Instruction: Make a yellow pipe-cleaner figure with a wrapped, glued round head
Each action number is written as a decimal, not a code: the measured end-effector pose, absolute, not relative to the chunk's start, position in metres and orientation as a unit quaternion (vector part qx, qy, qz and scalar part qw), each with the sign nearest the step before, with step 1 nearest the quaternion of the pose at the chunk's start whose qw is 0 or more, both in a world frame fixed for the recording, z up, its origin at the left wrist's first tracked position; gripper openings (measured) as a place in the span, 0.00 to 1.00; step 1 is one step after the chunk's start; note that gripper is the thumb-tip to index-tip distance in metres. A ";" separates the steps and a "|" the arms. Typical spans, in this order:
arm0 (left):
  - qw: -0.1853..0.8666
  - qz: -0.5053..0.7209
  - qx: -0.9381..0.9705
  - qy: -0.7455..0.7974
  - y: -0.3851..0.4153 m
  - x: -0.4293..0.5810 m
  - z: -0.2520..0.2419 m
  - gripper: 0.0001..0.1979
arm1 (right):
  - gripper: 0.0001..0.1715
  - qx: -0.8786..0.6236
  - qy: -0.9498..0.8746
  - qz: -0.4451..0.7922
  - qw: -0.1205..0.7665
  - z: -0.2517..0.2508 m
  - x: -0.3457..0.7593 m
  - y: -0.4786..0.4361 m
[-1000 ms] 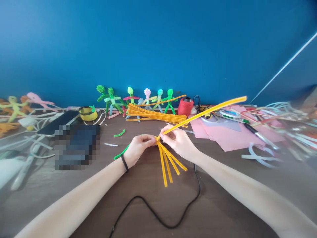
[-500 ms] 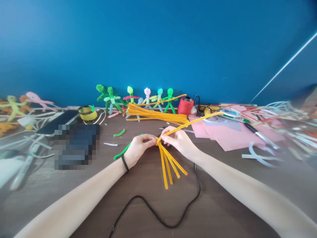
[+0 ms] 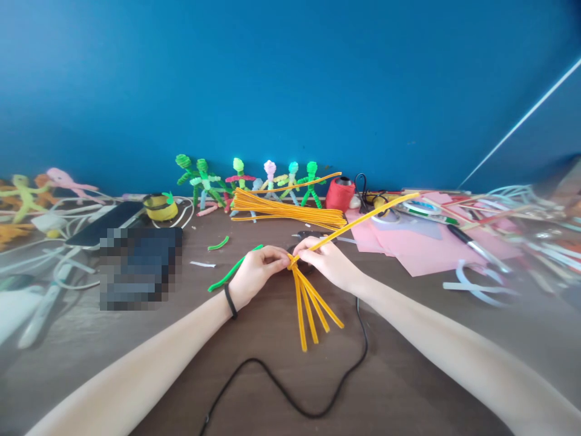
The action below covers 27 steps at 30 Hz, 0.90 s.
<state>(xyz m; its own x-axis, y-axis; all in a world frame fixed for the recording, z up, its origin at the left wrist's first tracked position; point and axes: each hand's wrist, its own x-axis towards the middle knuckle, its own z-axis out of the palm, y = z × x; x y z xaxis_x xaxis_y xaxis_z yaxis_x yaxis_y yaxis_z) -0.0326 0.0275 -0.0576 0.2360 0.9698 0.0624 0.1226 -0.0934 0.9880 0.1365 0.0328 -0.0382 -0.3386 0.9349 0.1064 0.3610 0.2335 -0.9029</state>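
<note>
My left hand (image 3: pixel 256 272) and my right hand (image 3: pixel 327 260) meet over the brown table, both pinched on a bundle of orange pipe cleaners (image 3: pixel 312 306). Several short legs of the bundle fan downward toward me. One long orange strand (image 3: pixel 363 219) runs from the pinch point up and to the right, held by my right fingers. A green pipe cleaner (image 3: pixel 229 274) lies just behind my left hand.
A pile of loose orange pipe cleaners (image 3: pixel 285 210) lies further back. Small pipe-cleaner figures (image 3: pixel 254 178) stand along the blue wall beside a red thread spool (image 3: pixel 339 194). Pink paper sheets (image 3: pixel 408 242) lie right. A black cable (image 3: pixel 290 393) loops near me. A phone (image 3: pixel 106 223) lies left.
The long orange strand swung down lower to the right, then lifted slightly. Both hands stayed pinched at the bundle's top, shifting only a little.
</note>
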 end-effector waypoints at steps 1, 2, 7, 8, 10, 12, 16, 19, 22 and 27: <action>0.502 0.423 0.606 0.448 0.028 -0.033 -0.058 0.07 | 0.09 -0.456 -0.702 0.426 0.343 -0.039 0.137 0.034; 0.504 0.423 0.607 0.446 0.028 -0.033 -0.059 0.07 | 0.09 -0.451 -0.699 0.437 0.340 -0.040 0.138 0.035; 0.506 0.421 0.608 0.444 0.028 -0.033 -0.059 0.08 | 0.10 -0.443 -0.684 0.471 0.337 -0.043 0.140 0.038; 0.507 0.421 0.609 0.442 0.028 -0.033 -0.058 0.08 | 0.10 -0.444 -0.682 0.473 0.337 -0.042 0.140 0.038; 0.509 0.421 0.610 0.438 0.027 -0.033 -0.056 0.08 | 0.10 -0.447 -0.679 0.476 0.334 -0.040 0.141 0.037; 0.510 0.421 0.610 0.437 0.026 -0.032 -0.055 0.08 | 0.10 -0.449 -0.677 0.481 0.331 -0.038 0.141 0.036; 0.504 0.419 0.613 0.442 0.026 -0.032 -0.054 0.08 | 0.09 -0.456 -0.673 0.483 0.325 -0.036 0.141 0.034; 0.491 0.418 0.617 0.451 0.026 -0.031 -0.054 0.08 | 0.08 -0.470 -0.671 0.473 0.323 -0.036 0.141 0.035; 0.489 0.418 0.615 0.455 0.025 -0.031 -0.054 0.07 | 0.07 -0.472 -0.672 0.466 0.329 -0.037 0.140 0.035; 0.487 0.418 0.625 0.445 0.024 -0.032 -0.053 0.08 | 0.07 -0.450 -0.671 0.492 0.323 -0.036 0.140 0.035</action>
